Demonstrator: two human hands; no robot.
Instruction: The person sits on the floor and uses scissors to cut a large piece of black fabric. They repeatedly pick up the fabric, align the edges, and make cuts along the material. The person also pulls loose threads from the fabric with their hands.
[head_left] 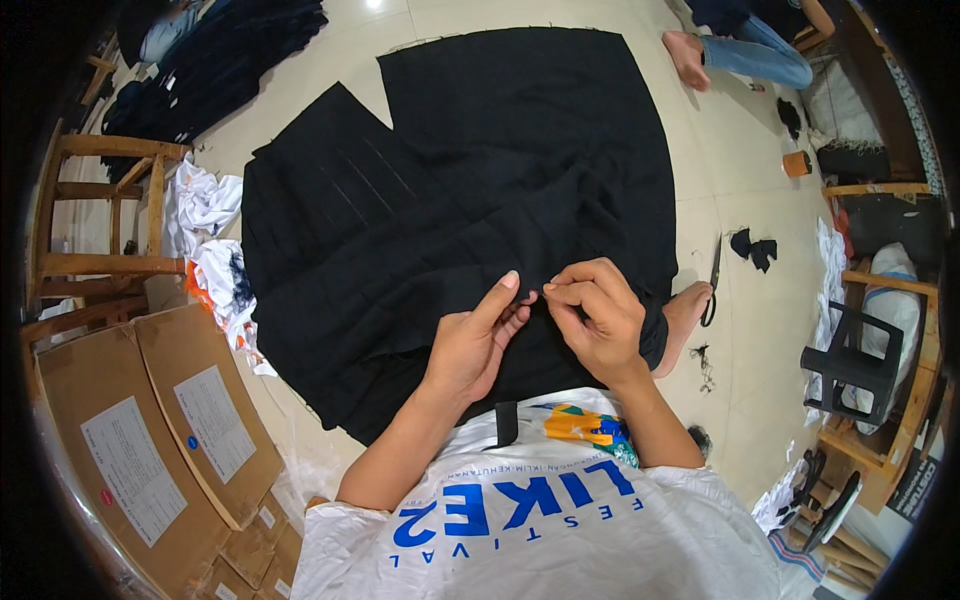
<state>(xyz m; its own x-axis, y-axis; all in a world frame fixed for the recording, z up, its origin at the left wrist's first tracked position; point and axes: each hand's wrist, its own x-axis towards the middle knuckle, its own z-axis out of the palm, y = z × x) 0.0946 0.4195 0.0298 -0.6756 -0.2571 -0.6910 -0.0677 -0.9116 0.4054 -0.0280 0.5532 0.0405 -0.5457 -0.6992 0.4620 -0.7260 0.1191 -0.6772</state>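
Observation:
A large black cloth [520, 110] with frayed edges and several thin pale lines lies spread over my lap and the floor. My left hand [480, 340] is raised over it, thumb up and fingers curled; what they hold, if anything, is too small to make out. Just to its right, my right hand [595, 325] pinches at something tiny near the left fingertips. Black scissors [714, 280] lie on the floor beside my bare foot [682, 320], right of the cloth.
Cardboard boxes [120, 430], a wooden frame [90, 263] and white cloths [205, 200] line the left. Dark cloth [200, 80] lies back left. Another person's leg [750, 60] is back right. A black stool [850, 360], small scraps [760, 250] and an orange container [797, 163] are right.

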